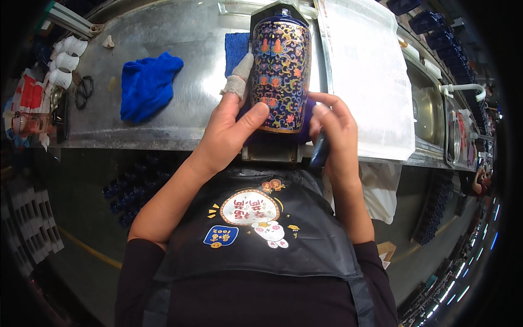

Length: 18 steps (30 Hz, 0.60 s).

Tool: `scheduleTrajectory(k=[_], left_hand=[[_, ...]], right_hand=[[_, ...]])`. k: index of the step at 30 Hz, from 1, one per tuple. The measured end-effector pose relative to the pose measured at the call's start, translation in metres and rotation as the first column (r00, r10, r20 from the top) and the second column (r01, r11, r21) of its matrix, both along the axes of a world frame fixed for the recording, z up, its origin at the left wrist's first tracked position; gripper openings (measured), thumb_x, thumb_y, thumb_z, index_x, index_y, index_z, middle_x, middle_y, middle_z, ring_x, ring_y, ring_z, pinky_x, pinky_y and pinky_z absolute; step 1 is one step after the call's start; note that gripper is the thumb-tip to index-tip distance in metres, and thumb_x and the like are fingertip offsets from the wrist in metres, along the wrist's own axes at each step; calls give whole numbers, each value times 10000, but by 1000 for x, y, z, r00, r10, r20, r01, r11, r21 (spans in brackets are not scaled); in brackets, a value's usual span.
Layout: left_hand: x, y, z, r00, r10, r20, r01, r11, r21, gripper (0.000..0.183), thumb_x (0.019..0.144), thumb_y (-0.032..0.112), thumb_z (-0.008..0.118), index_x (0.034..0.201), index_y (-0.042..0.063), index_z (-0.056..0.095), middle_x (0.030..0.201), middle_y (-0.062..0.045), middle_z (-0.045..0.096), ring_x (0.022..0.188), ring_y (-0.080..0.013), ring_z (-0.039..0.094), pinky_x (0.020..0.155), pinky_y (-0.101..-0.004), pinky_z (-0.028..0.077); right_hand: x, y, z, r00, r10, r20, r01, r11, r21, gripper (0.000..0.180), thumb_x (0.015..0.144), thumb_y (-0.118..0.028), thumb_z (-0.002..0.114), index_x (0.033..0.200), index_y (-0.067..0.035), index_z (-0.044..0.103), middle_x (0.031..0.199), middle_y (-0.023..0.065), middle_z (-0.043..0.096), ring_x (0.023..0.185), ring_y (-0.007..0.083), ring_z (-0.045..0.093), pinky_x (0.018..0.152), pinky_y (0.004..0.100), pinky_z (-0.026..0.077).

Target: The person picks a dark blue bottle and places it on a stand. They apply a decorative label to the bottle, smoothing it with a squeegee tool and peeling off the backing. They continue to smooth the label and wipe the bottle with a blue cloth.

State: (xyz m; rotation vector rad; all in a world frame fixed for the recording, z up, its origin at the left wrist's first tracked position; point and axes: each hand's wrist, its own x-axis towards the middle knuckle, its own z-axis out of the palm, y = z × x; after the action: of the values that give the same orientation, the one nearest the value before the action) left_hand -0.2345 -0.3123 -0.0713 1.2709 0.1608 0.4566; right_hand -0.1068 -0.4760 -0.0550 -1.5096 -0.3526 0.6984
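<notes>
A dark blue bottle (pixel 280 77) with a colourful floral scroll pattern and a gold band at its base lies with its neck pointing away from me. My left hand (pixel 224 137) holds it along the left side, thumb on the lower front. A pale knitted finger sleeve (pixel 238 78) covers one left finger. At the bottle's lower right is my right hand (pixel 341 131), fingers curled around a small dark blue flat tool (pixel 320 150), blurred; its exact kind is unclear. Purple cloth (pixel 304 133) shows beneath the bottle's base, over a metal support (pixel 269 153).
A crumpled blue cloth (pixel 149 88) lies on the metal worktable (pixel 196 94), with a folded blue cloth (pixel 236 51) behind my left hand. Scissors (pixel 84 92) and white rolls (pixel 65 62) sit at left. On the right are a white sheet (pixel 367 81) and a sink (pixel 429 110) with a tap (pixel 466 88).
</notes>
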Motion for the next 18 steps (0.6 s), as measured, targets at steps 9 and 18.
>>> scheduleTrajectory(k=[9,18], left_hand=[[-3,-1,-3,997,-38,-66,46,992,116,837,1004,36,579,1643,13,39,1665,-186,232,1507,-260,310,1227,-397,271],[4,-1,-10,1000,2,21,-7,968,251,814,1006,78,593,1631,-16,81,1526,-173,436,1345,-225,511,1146,-373,407]], right_hand=[[-11,-10,-10,932,-338,130,323,939,121,347,914,8,684,1241,35,572,1105,72,622,978,107,593,835,247,517],[-59,5,-9,366,-173,915,-16,981,192,364,736,151,799,1029,-20,665,931,90,637,824,208,618,745,312,498]])
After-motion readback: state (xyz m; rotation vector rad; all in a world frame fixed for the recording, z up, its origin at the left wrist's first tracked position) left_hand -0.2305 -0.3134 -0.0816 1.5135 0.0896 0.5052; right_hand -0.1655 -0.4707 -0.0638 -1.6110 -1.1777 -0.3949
